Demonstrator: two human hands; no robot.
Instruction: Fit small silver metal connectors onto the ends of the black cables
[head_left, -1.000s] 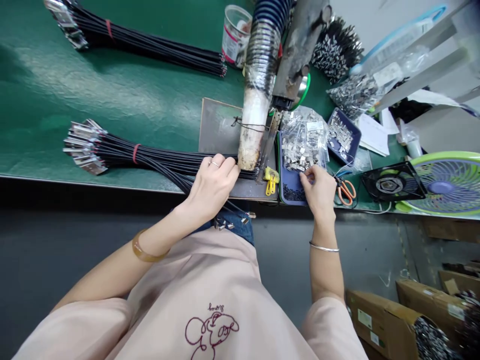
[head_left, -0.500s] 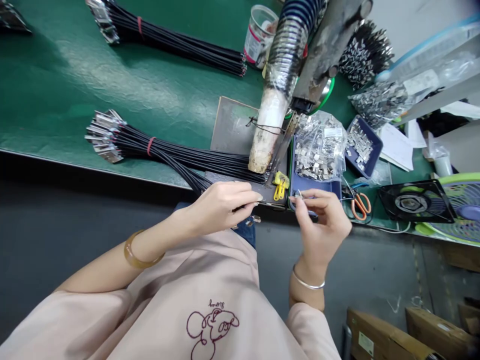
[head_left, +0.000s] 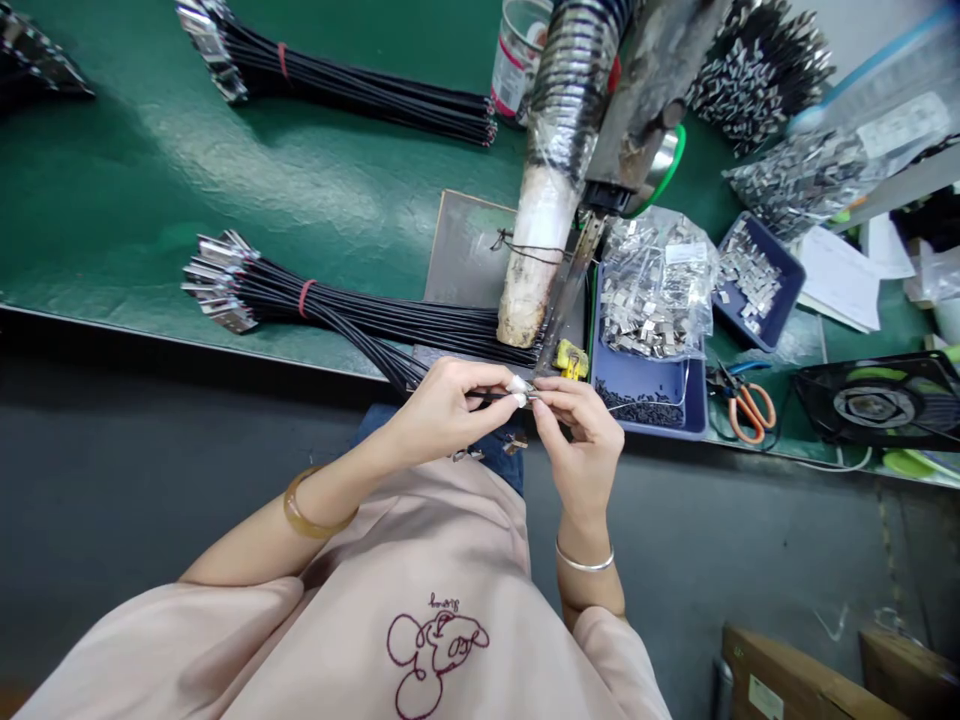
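My left hand [head_left: 450, 405] pinches the end of a thin black cable [head_left: 495, 396] that comes off the bundle of black cables [head_left: 352, 315] lying along the table's front edge. My right hand [head_left: 581, 425] meets it fingertip to fingertip and pinches a small metal shell [head_left: 534, 392] at that cable's tip. Both hands hover just in front of the table edge, below the wrapped tube [head_left: 540, 215] of a machine. A blue tray [head_left: 649, 385] with a clear bag of metal shells [head_left: 652, 290] lies just right of the hands.
A second cable bundle [head_left: 345, 85] lies at the back of the green table [head_left: 150, 190]. Orange-handled scissors [head_left: 746, 405], a second blue tray [head_left: 754, 280], a black fan [head_left: 874, 400], a plastic cup [head_left: 517, 50] and more bags of shells stand to the right. Cardboard boxes [head_left: 795, 670] are on the floor.
My right hand left the blue tray with a small shell and came left to meet my left hand. My left hand lifted one cable end off the bundle toward me.
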